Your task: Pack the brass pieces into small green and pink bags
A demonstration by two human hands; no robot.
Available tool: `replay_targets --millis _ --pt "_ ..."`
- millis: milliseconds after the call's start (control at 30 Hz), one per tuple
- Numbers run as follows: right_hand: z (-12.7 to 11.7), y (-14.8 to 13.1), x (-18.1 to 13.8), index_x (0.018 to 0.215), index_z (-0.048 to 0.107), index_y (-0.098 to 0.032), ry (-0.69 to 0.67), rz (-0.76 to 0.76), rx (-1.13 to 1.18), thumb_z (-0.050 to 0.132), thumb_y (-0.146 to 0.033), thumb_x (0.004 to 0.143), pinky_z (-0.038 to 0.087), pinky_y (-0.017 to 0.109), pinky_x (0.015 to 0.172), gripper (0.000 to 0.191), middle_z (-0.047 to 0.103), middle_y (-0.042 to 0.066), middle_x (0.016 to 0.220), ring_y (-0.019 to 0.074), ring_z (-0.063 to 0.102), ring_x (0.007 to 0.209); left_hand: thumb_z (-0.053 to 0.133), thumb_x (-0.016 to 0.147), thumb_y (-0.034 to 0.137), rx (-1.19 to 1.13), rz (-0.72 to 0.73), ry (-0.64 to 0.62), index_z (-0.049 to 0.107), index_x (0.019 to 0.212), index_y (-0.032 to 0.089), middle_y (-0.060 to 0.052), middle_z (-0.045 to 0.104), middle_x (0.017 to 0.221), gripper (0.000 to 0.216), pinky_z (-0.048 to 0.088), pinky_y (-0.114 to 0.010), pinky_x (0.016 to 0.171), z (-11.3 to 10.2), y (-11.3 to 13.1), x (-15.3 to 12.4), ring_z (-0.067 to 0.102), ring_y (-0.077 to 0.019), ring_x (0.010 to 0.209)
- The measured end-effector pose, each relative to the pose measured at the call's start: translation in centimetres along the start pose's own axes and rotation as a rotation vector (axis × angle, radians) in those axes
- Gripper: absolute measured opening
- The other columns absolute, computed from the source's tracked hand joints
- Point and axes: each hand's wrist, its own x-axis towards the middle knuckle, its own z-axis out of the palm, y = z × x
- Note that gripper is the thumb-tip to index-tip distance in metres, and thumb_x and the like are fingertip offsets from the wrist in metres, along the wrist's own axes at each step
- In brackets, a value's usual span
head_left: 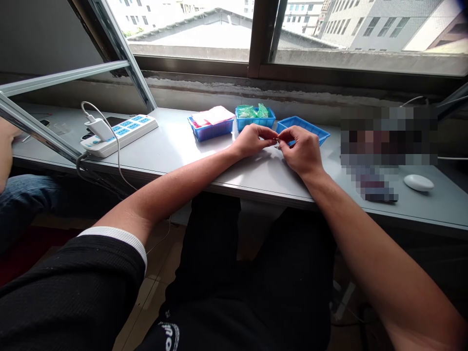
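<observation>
My left hand (255, 141) and my right hand (300, 148) meet above the table, fingertips pinched close together. Between them is a tiny dark item, too small to name. Just behind my right hand stands a blue tray (321, 134), partly hidden by it. A second blue tray (252, 124) with green plastic packets (252, 111) sits behind my left hand. To its left, another blue tray (213, 131) holds a stack of white and pink packets (212, 116).
On the left lies a white power strip (127, 134) with a plugged-in charger (99, 129) and cable. Metal frame bars (126, 53) rise beside it. A white mouse (419, 183) is at right, near a blurred-out area. Another person's arm (4, 151) shows at far left.
</observation>
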Motion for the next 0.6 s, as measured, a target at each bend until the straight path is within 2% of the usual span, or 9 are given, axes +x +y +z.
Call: replay_targets --millis 200,300,367,467,533,600 --pt "0.2 -0.2 -0.1 0.115 0.088 -0.025 -0.039 0.022 0.033 0.078 -0.002 0.096 0.075 0.051 0.096 0.031 0.095 0.010 0.105 0.0338 0.091 0.091 0.105 0.101 0.028 -0.149 0.112 -0.013 0.096 0.142 0.018 -0.013 0.101 0.124 0.043 0.074 -0.041 0.114 0.0 -1.1 0.4 0.098 -0.0279 0.120" --pt "0.2 -0.5 -0.1 0.114 0.090 -0.025 -0.029 -0.005 -0.002 0.076 -0.002 0.097 0.074 0.053 0.101 0.031 0.094 0.011 0.105 0.0357 0.091 0.098 0.106 0.100 0.035 -0.142 0.135 -0.011 0.092 0.148 0.016 -0.014 0.101 0.126 0.054 0.073 -0.039 0.111 -0.1 -1.7 0.7 0.097 -0.0277 0.119" --pt "0.2 -0.6 0.0 0.109 0.088 -0.026 -0.008 -0.004 -0.019 0.076 -0.002 0.098 0.073 0.053 0.103 0.029 0.094 0.011 0.107 0.0362 0.091 0.102 0.103 0.103 0.038 -0.085 0.135 0.009 0.094 0.146 0.014 -0.014 0.100 0.127 0.050 0.071 -0.038 0.109 -0.2 -1.2 0.5 0.095 -0.0264 0.117" --pt "0.0 -0.5 0.0 0.103 0.083 -0.027 0.041 0.026 -0.013 0.079 -0.004 0.100 0.073 0.052 0.099 0.023 0.094 0.011 0.109 0.0347 0.089 0.098 0.096 0.112 0.048 0.023 0.082 0.003 0.101 0.131 0.015 -0.014 0.100 0.129 0.038 0.066 -0.035 0.106 -0.3 0.4 0.0 0.092 -0.0251 0.117" --pt "0.0 -0.5 0.0 0.101 0.081 -0.028 0.053 0.027 -0.009 0.081 -0.005 0.098 0.072 0.051 0.095 0.023 0.093 0.009 0.107 0.0336 0.088 0.096 0.095 0.113 0.058 0.039 0.017 -0.032 0.103 0.125 0.015 -0.013 0.101 0.123 0.045 0.063 -0.034 0.098 -0.3 1.3 -0.3 0.091 -0.0250 0.112" --pt "-0.1 -0.4 0.0 0.099 0.082 -0.028 0.041 0.015 -0.012 0.080 -0.003 0.096 0.072 0.050 0.095 0.025 0.093 0.008 0.106 0.0330 0.088 0.096 0.099 0.110 0.058 0.016 -0.021 -0.056 0.104 0.124 0.015 -0.013 0.101 0.118 0.046 0.061 -0.033 0.092 -0.3 1.6 -0.4 0.091 -0.0240 0.106"
